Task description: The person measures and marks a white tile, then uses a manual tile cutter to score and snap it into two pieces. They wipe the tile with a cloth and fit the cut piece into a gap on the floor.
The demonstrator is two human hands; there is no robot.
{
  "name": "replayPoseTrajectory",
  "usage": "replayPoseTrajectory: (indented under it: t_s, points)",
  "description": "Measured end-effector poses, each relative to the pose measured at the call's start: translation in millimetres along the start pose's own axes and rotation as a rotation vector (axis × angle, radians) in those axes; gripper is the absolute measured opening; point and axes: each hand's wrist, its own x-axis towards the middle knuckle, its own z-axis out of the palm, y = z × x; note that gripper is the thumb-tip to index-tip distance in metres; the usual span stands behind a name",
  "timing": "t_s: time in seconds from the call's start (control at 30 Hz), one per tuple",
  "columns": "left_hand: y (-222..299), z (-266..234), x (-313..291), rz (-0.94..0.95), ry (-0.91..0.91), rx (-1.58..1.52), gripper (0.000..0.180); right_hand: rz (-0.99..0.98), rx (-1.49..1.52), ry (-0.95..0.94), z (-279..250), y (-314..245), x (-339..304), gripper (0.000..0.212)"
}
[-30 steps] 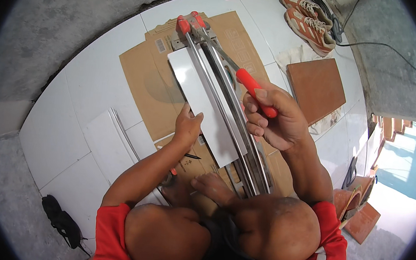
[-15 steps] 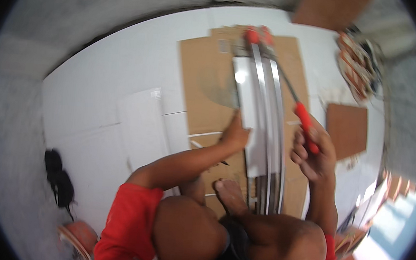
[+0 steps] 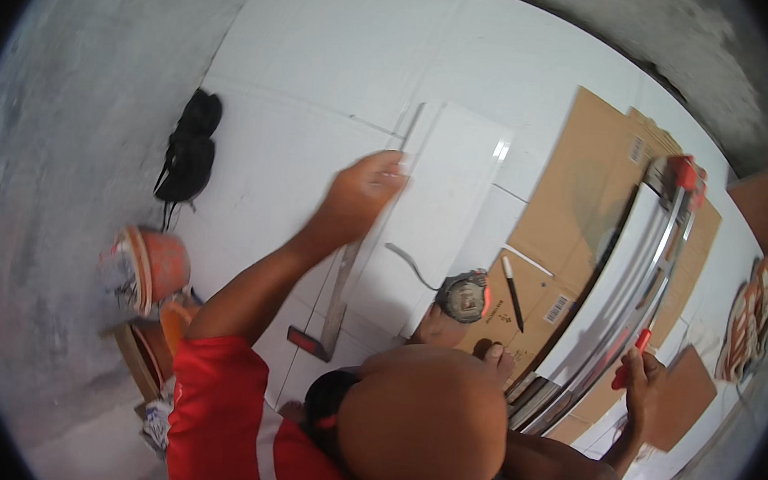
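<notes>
On the right lies a manual tile cutter (image 3: 683,173) with twin metal rails and a long rod ending in a red handle. Inside it, under the rails, sits a white tile (image 3: 604,289). My right hand (image 3: 646,387) is closed around the red handle. My left hand (image 3: 358,195) has its fingers drawn together above the left edge of another white tile (image 3: 446,191) on the floor. A metal square (image 3: 335,317) with a dark stock runs along that edge, partly behind the hand. Whether the fingertips pinch it cannot be made out.
Cardboard (image 3: 562,177) lies under the cutter. Near my foot are a tape measure (image 3: 464,298) and a dark marker (image 3: 513,295). Black pouches (image 3: 191,148) and an orange bucket (image 3: 161,260) stand by the left wall. A brown tile (image 3: 682,403) lies beyond my right hand.
My left hand has left the tile in the cutter and moved left to the other white tile. My right hand still grips the handle. The view has swung left, showing the tape measure.
</notes>
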Motion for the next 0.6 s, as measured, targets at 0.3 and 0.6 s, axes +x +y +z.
replayPoseTrajectory:
  t_s: [0.3,0.6]
  points:
    - [-195,-4,-187,-0.472,0.112,0.298,0.048,-0.059,-0.091,0.009,-6,15,46,0.053]
    - [-159,15,-181,-0.421,0.173,0.241,0.053,0.063,0.118,0.0,18,-8,44,0.048]
